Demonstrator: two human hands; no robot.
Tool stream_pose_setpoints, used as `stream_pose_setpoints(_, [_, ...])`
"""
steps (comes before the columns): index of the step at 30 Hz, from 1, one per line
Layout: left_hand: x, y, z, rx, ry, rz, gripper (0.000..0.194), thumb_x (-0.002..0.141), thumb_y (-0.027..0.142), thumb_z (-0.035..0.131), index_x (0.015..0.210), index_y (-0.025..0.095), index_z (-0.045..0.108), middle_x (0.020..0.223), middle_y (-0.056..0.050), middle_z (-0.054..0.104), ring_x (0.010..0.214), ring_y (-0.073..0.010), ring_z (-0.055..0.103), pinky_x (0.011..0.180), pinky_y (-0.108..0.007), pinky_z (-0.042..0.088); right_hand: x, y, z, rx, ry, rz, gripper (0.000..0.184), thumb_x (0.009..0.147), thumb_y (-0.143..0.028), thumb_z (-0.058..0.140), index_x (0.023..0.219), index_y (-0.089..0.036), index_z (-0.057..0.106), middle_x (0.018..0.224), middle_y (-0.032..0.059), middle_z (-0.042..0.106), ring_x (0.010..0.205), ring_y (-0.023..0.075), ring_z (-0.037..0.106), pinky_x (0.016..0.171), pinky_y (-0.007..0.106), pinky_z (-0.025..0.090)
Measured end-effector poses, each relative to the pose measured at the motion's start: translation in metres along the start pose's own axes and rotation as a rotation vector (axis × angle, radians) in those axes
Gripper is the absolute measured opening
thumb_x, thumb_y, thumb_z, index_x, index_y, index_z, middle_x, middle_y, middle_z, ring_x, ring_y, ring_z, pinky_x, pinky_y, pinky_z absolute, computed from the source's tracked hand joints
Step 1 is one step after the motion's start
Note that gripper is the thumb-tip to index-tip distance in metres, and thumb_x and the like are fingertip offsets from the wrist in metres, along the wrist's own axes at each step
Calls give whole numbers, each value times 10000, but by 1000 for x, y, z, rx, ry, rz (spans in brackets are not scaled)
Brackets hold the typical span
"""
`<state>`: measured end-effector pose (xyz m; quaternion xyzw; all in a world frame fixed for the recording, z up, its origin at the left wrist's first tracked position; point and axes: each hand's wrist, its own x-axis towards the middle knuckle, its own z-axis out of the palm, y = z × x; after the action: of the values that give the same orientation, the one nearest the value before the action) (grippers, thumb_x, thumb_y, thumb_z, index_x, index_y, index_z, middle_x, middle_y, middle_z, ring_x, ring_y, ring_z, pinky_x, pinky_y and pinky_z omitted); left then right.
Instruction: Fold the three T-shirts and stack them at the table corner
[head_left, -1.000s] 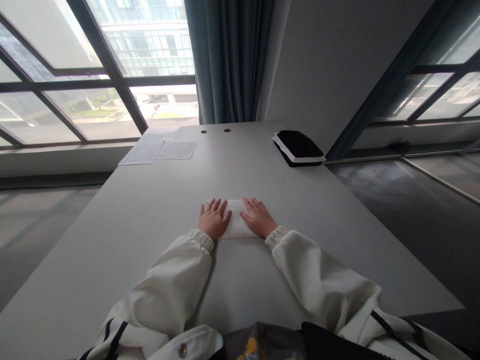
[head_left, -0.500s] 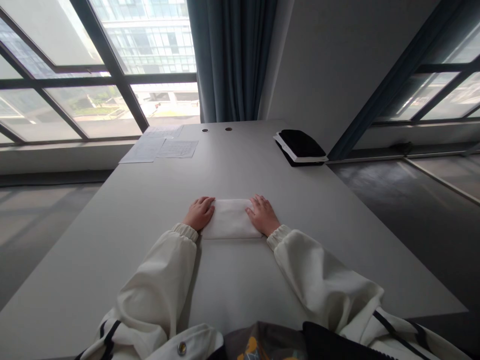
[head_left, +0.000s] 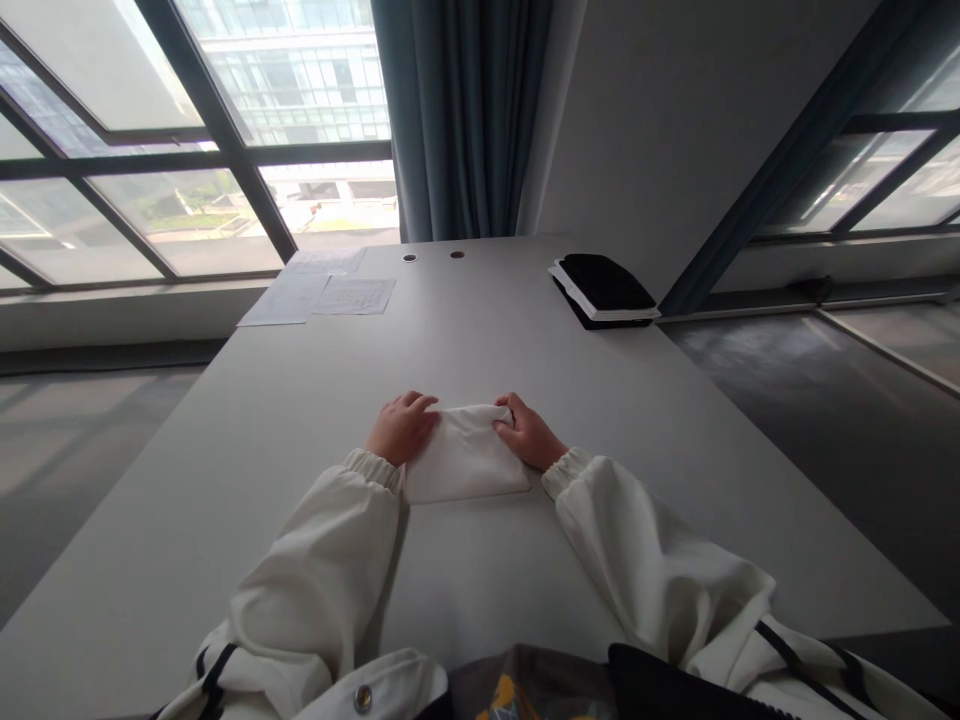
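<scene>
A folded white cloth point(head_left: 466, 458) is on the table in front of me, its far edge lifted and puckered. My left hand point(head_left: 401, 428) is closed on the far left corner, with the thumb over the top. At the far right corner my right hand point(head_left: 527, 432) pinches the cloth between thumb and curled fingers. The near edge of the cloth stays low, close to the tabletop. Parts of the fingers on both hands are hidden by the cloth and by the hands themselves.
The pale table point(head_left: 480, 350) reaches toward the windows. Printed sheets point(head_left: 352, 295) lie at its far left. A black-covered item with white layers point(head_left: 606, 288) sits at the far right. Beyond the table hangs a blue curtain point(head_left: 465, 120).
Both hands lay flat on the cloth at first. My left hand moved out to the left edge, then both hands took the far corners, raising the far edge and shifting the cloth slightly toward me.
</scene>
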<state>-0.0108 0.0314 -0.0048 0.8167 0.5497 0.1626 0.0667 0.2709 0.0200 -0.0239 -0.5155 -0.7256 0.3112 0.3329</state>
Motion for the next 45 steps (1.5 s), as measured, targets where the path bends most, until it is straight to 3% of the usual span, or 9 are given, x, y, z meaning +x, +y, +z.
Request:
stream_pose_setpoints(4, [-1, 35, 7, -39, 7, 121, 522, 1074, 430, 433, 1554, 230, 482, 1368, -106, 675, 1273, -270, 613, 1106, -428, 443, -3, -3, 3, 181, 6, -44, 355, 894, -401, 584, 1205, -256, 491, 807, -48, 532, 694, 167, 527, 648, 274, 448])
stream_pose_setpoints(7, [1, 44, 15, -22, -53, 131, 488, 1077, 436, 435, 1516, 240, 518, 1317, -106, 688, 1230, -276, 623, 1092, -435, 441, -4, -3, 7, 327, 4, -21, 422, 898, -427, 591, 1245, -275, 404, 946, -15, 605, 739, 166, 585, 648, 266, 477])
stream_pose_setpoints(12, [4, 37, 18, 23, -75, 78, 386, 1093, 451, 401, 1336, 260, 632, 1228, -97, 691, 1173, -271, 619, 1052, -431, 450, -4, 0, 8, 361, 3, 51, 369, 925, -469, 571, 1205, -289, 411, 1118, 28, 645, 644, 128, 567, 553, 242, 438])
stream_pose_setpoints(16, [3, 35, 19, 49, -78, 47, 365, 1087, 456, 417, 1241, 239, 668, 1191, -106, 690, 1157, -282, 619, 1043, -442, 458, -3, 5, 5, 256, -31, 46, 318, 948, -501, 556, 1170, -277, 516, 856, -39, 595, 578, 122, 480, 540, 230, 384])
stream_pose_setpoints(20, [0, 33, 27, 48, -67, 57, 422, 1075, 465, 446, 1410, 267, 609, 1357, -108, 667, 1277, -291, 594, 1133, -471, 419, 1, 6, 2, 215, -9, 52, 298, 929, -475, 572, 1110, -246, 632, 748, -48, 545, 627, 145, 495, 604, 248, 426])
stream_pose_setpoints(24, [-3, 32, 36, 84, -51, 25, 543, 1066, 483, 448, 1551, 248, 505, 1646, -122, 465, 1521, -324, 404, 1267, -548, 271, 4, 2, -10, 282, -162, 44, 342, 895, -447, 602, 1111, -203, 704, 867, -7, 629, 767, 166, 563, 717, 276, 483])
stream_pose_setpoints(32, [-2, 23, 30, 35, -49, -93, 489, 1087, 503, 369, 1476, 309, 592, 1600, -70, 538, 1484, -302, 463, 1274, -601, 267, 8, -7, -35, 308, -321, 184, 398, 815, -351, 693, 1180, -203, 746, 765, -37, 567, 649, 124, 541, 580, 230, 485])
stream_pose_setpoints(37, [3, -2, 35, -44, -3, -211, 497, 1106, 420, 294, 1458, 270, 610, 1593, -75, 541, 1467, -265, 486, 1277, -518, 312, 40, -30, -77, 161, -376, 73, 368, 814, -335, 678, 1146, -210, 775, 742, -35, 556, 632, 119, 540, 572, 226, 497])
stream_pose_setpoints(45, [2, -11, 46, -8, 56, -175, 471, 1095, 414, 326, 1411, 286, 650, 1546, -70, 585, 1419, -267, 527, 1256, -524, 347, 133, -77, -213, -487, -390, -190, 339, 870, -264, 637, 1168, -245, 798, 918, 9, 722, 750, 156, 595, 735, 273, 450])
